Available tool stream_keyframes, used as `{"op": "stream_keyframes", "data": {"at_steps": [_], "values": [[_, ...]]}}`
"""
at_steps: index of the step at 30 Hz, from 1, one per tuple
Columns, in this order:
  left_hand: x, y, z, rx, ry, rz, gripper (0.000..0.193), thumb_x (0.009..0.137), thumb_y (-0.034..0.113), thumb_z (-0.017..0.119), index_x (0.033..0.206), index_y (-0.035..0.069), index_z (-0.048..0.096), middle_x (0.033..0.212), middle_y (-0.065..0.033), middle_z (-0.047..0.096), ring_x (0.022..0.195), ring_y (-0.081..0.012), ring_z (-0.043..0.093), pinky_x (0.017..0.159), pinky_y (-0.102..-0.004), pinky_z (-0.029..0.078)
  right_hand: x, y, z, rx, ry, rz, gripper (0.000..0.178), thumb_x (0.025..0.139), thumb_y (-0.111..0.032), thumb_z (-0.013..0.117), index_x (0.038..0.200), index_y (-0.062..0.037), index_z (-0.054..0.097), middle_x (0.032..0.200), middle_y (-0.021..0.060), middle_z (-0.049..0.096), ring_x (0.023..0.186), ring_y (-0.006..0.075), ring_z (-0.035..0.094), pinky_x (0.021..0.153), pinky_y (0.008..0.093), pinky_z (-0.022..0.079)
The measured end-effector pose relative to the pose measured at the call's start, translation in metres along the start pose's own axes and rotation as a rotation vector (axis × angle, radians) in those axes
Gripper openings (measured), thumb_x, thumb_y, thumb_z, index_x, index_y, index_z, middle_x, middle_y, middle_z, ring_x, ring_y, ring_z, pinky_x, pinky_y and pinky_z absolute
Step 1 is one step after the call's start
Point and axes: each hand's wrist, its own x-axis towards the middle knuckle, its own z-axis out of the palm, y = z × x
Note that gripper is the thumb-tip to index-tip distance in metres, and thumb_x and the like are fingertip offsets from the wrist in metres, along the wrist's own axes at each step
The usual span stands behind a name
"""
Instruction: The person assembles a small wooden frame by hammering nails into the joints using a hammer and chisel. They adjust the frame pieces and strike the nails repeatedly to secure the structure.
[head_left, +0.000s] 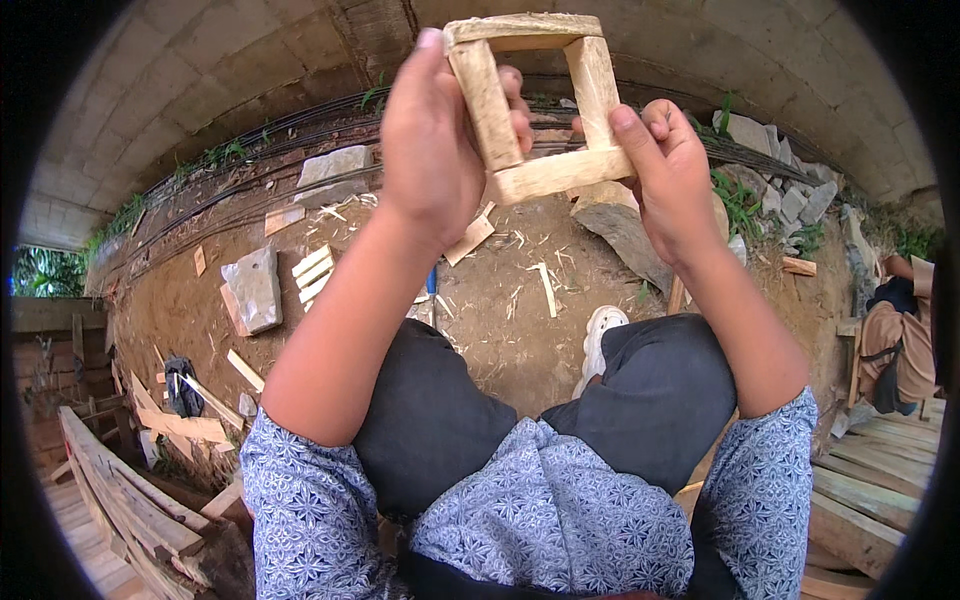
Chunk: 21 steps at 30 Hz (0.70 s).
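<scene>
A small square wooden frame, made of short pale bars, is held up in front of me near the top of the view. My left hand grips its left side, with the thumb by the upper left corner and fingertips showing through the opening. At the lower right corner, my right hand pinches it between thumb and fingers. Below the frame, a blue-handled tool lies on the dirt beside my left knee; its far end is partly hidden.
Wood shavings and offcuts litter the dirt. Stacked pale sticks lie near a stone block at left. A large rock sits ahead. Planks stand at lower left; boards lie at lower right. A block wall runs behind.
</scene>
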Motion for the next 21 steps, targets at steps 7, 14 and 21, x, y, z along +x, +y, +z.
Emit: {"op": "stream_keyframes", "data": {"at_steps": [7,14,21], "values": [[0.001,-0.006,0.002,0.246,0.032,0.052,0.028,0.105,0.031,0.042,0.118,0.007,0.049,0.095,-0.0037,0.056,0.077,-0.0129,0.054,0.069,-0.0309,0.049,0.0,0.001,-0.014,-0.086,0.012,-0.056,0.035,0.098,-0.019,0.063,0.089,-0.0141,0.03,0.103,0.0213,0.069,0.09,0.0208,0.071,0.071,0.0281,0.058],[0.004,-0.012,0.0,0.425,0.054,0.157,0.032,0.106,0.037,0.044,0.118,0.008,0.05,0.096,-0.0027,0.057,0.075,-0.0106,0.055,0.065,-0.0289,0.051,-0.001,0.002,-0.001,-0.057,0.086,-0.155,0.043,0.094,-0.015,0.071,0.081,-0.014,0.03,0.074,-0.0041,0.046,0.073,0.0026,0.045,0.065,0.0188,0.041],[0.003,-0.012,0.0,0.578,0.055,0.225,0.039,0.106,0.041,0.041,0.123,0.007,0.05,0.103,-0.0055,0.059,0.08,-0.0119,0.058,0.071,-0.0286,0.053,-0.004,0.001,0.0,-0.081,0.107,-0.232,0.044,0.094,-0.014,0.071,0.079,-0.0136,0.029,0.071,-0.0076,0.038,0.072,0.0003,0.04,0.066,0.017,0.038]]}}
